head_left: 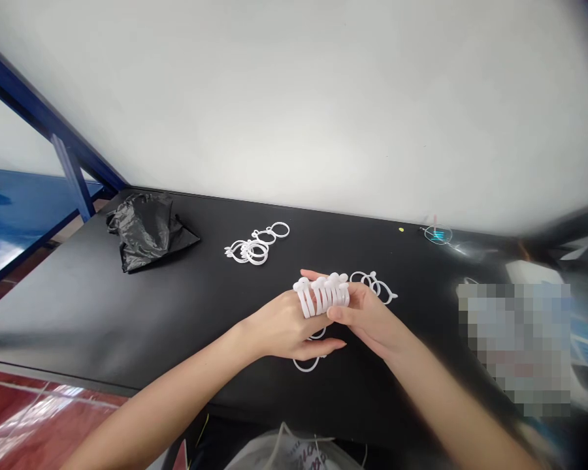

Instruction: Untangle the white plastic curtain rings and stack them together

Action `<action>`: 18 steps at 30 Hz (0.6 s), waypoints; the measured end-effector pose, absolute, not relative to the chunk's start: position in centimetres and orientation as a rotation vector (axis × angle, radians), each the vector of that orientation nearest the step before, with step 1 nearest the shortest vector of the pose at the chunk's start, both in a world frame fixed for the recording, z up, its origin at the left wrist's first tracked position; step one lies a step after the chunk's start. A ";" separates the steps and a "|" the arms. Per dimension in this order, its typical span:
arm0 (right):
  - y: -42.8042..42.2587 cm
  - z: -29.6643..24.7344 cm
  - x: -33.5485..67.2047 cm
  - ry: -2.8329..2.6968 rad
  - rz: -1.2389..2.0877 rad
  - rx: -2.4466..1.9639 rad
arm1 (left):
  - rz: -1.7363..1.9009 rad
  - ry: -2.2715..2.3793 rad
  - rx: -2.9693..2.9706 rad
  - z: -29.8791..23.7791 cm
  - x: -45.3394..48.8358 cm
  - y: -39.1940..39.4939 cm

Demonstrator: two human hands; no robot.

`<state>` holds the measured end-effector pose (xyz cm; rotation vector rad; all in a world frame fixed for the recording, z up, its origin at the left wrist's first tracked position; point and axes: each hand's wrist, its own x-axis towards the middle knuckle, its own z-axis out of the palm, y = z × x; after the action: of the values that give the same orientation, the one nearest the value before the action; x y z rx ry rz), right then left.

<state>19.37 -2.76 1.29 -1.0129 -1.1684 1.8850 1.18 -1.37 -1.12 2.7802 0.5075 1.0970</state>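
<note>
Several white plastic rings with small knobs (pixel 319 299) sit side by side around the fingers of my left hand (pixel 279 323). Its fingers are stretched through them and its thumb stands apart, pointing right. From the right, my right hand (pixel 375 320) closes on the end of the row, thumb in front; its other fingers are partly hidden behind the rings. Under my left hand, more loose white rings (pixel 306 370) lie on the black table (pixel 196 307), partly covered. Just behind my right hand is a small group of white rings (pixel 385 292).
A larger cluster of white rings (pixel 256 252) lies farther back. At the left is a crumpled black plastic bag (pixel 149 228). A wire ring with cyan strands (pixel 438 235) is near the wall; a blurred pale bundle (pixel 519 346) stands at right. A blue metal frame (pixel 73 176) borders the left.
</note>
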 end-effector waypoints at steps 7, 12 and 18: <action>-2.5 1.1 19.4 -1.208 1.807 -1.113 | 0.904 0.559 2.878 -1.1 1.0 -1.0; -2.3 1.1 19.7 -1.104 1.944 -1.008 | 0.824 0.592 2.866 -0.7 0.9 -0.8; -2.2 1.1 19.9 -1.119 1.966 -0.958 | 0.781 0.594 2.940 0.0 1.1 -0.8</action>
<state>19.91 -2.22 1.07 -0.9583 -1.1185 1.9656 1.14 -0.76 0.01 2.9403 0.5940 0.7812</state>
